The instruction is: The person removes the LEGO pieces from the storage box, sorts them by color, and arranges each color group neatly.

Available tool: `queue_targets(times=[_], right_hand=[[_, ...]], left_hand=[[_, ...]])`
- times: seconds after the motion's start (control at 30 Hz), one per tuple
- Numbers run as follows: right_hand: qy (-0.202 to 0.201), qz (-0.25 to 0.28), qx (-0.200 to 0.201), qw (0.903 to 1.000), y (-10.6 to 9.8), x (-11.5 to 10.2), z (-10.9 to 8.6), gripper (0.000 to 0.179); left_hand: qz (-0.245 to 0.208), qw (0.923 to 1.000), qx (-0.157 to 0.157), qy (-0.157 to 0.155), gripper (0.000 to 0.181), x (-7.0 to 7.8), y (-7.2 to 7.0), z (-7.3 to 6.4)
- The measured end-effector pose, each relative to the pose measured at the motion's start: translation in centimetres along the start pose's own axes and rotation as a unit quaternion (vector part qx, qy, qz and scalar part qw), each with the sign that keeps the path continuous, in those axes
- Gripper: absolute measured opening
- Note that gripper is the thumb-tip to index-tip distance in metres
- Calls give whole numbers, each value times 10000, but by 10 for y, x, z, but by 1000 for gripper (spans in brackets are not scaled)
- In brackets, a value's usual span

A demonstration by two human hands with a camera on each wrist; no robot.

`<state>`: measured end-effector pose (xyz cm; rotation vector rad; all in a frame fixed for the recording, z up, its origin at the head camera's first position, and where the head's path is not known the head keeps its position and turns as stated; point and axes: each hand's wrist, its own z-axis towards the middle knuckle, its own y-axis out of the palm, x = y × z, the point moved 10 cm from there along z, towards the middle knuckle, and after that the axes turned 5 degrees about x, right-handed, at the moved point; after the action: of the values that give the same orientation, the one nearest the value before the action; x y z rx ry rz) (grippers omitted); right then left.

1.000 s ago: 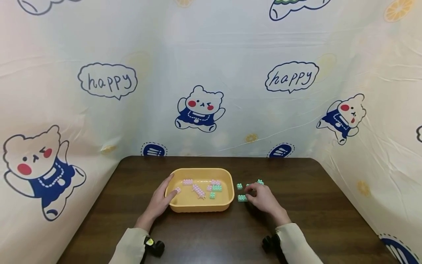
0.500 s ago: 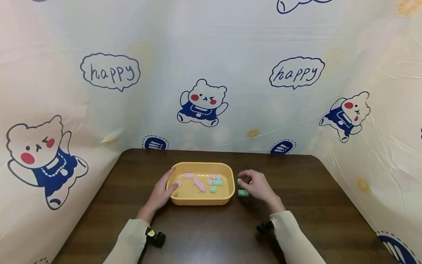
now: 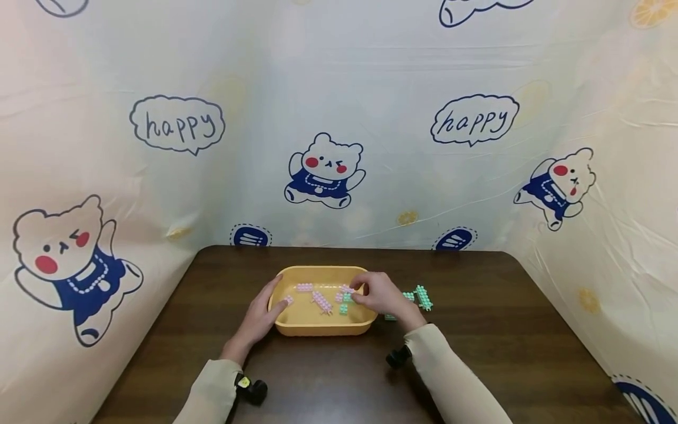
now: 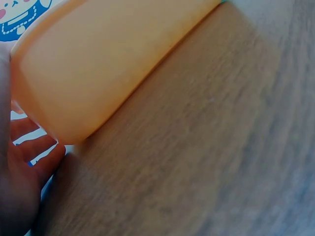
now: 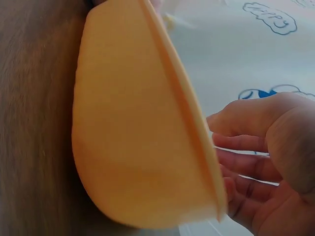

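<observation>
Blocks (image 3: 322, 302) lay in the tray (image 3: 324, 331), more to its right. Left hand (image 3: 259, 315) gripped its left end, likely steadying it; right hand (image 3: 382, 295) over its right, grasp unclear.

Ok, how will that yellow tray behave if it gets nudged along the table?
The yellow tray is probably fairly stiff: its walls hold their shape where the left hand grips it. Low and wide, it would likely slide on the table rather than tip. The pink bricks inside might shift on its smooth-looking floor.
</observation>
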<state>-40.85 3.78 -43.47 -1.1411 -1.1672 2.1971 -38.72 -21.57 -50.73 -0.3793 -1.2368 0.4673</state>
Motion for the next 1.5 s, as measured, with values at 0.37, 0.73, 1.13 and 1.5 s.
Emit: queue_targets(times=[0.37, 0.73, 1.13, 1.5], right_hand=[[222, -573, -735, 9954, 35, -7, 11, 13], [273, -1007, -842, 9910, 43, -10, 12, 12], [573, -1131, -1000, 9869, 47, -11, 11, 6], [350, -1473, -918, 9842, 52, -14, 9, 5]], left_hand=[[3, 10000, 32, -94, 68, -3, 1, 0], [27, 9999, -17, -134, 69, -2, 1, -1], [14, 10000, -13, -86, 68, 0, 1, -3], [-55, 10000, -8, -53, 69, 0, 1, -2]])
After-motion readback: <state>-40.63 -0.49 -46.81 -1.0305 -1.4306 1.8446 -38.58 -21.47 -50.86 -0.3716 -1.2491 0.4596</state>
